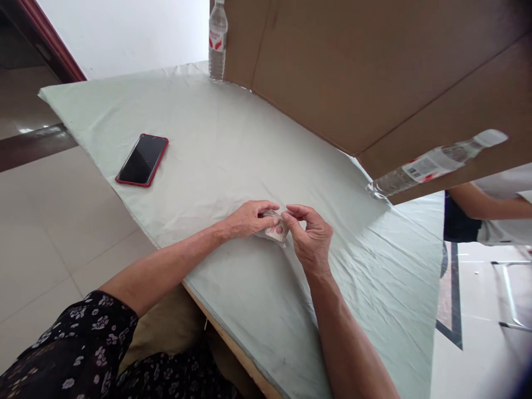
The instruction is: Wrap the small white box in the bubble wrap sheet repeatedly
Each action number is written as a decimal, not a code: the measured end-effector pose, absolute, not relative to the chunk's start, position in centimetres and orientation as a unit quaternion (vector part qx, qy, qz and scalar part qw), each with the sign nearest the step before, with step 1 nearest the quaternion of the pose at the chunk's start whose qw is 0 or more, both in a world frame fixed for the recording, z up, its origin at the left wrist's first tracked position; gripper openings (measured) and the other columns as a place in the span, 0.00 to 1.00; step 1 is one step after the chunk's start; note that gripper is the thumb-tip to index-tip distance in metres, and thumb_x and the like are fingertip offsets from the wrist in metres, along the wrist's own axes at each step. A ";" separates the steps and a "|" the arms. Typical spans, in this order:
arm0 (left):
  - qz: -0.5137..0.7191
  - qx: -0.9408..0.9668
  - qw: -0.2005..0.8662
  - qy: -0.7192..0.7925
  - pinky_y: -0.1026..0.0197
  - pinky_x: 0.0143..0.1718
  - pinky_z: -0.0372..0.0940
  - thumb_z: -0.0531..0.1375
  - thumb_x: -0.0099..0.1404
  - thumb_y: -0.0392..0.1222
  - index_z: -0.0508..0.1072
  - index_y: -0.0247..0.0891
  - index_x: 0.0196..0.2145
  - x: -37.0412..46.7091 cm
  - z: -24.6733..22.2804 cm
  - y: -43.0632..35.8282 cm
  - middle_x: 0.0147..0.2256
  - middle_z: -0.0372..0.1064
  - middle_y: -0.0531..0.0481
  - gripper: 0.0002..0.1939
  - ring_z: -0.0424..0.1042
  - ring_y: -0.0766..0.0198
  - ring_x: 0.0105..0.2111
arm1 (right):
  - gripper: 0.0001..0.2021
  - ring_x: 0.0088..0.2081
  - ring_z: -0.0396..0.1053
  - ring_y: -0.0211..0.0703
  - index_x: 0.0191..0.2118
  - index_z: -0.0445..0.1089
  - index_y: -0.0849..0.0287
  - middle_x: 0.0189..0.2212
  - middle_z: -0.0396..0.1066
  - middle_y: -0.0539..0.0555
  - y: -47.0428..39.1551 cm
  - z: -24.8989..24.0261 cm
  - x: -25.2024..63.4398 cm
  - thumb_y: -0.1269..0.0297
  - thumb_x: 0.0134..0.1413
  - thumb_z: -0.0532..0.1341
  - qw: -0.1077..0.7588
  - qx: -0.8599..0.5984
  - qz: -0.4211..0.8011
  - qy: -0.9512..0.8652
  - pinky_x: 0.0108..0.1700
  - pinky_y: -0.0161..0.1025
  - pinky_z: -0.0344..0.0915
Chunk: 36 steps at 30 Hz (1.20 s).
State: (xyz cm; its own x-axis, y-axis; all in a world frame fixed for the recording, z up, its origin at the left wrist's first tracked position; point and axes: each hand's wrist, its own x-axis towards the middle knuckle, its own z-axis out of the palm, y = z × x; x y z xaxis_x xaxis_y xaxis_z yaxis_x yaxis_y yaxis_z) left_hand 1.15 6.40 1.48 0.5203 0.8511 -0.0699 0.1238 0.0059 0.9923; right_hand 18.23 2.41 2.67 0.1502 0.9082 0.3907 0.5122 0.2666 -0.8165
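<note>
A small whitish packet point(275, 231) with reddish print and what looks like a clear, shiny wrapping is just above or on the cloth near the table's front edge. My left hand point(248, 219) is closed around its left side, with the thumb lying across the printed face. At the packet's upper right corner, my right hand point(311, 235) makes a pinch with thumb and forefinger. Whether those fingertips hold the wrapping or the packet itself is too small to tell. The packet's back and left end are hidden by my left hand.
A phone in a red case point(142, 160) lies to the left. Behind stands a brown cardboard panel point(316, 72), with one water bottle point(217, 44) at its left end and another water bottle point(432, 164) at its right. Beyond the panel, a person's arm point(486, 202) shows.
</note>
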 end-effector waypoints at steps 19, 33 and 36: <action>0.319 0.746 0.382 0.442 0.59 0.45 0.65 0.47 0.73 0.45 0.74 0.38 0.40 2.1 0.8 5.6 0.35 0.74 0.49 0.17 0.71 0.61 0.39 | 0.15 0.47 0.78 0.45 0.48 0.71 0.55 0.39 0.82 0.51 0.7 0.6 19.0 0.79 0.59 0.60 0.394 -0.403 -0.154 -0.812 0.52 0.45 0.60; 0.329 0.718 0.426 0.441 0.61 0.45 0.64 0.49 0.71 0.43 0.77 0.36 0.42 2.0 1.5 5.4 0.32 0.74 0.50 0.18 0.70 0.62 0.38 | 0.15 0.50 0.76 0.49 0.48 0.72 0.49 0.39 0.82 0.50 0.0 0.3 19.3 0.73 0.59 0.57 0.391 -0.442 -0.054 -0.806 0.53 0.50 0.59; 0.333 0.713 0.435 0.438 0.61 0.45 0.64 0.49 0.71 0.44 0.77 0.35 0.42 2.0 1.5 5.5 0.34 0.75 0.49 0.18 0.71 0.62 0.38 | 0.18 0.51 0.75 0.50 0.52 0.70 0.47 0.39 0.81 0.51 -0.1 0.1 19.4 0.74 0.59 0.57 0.436 -0.424 -0.041 -0.793 0.53 0.51 0.61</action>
State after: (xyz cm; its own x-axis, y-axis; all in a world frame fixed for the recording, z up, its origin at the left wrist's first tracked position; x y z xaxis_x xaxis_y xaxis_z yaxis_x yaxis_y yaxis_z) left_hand 1.98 5.45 1.49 0.3944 0.9141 0.0940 0.3344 -0.2381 0.9119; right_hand 19.40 -0.10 0.15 -0.2597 0.6365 0.7262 0.7087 0.6365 -0.3044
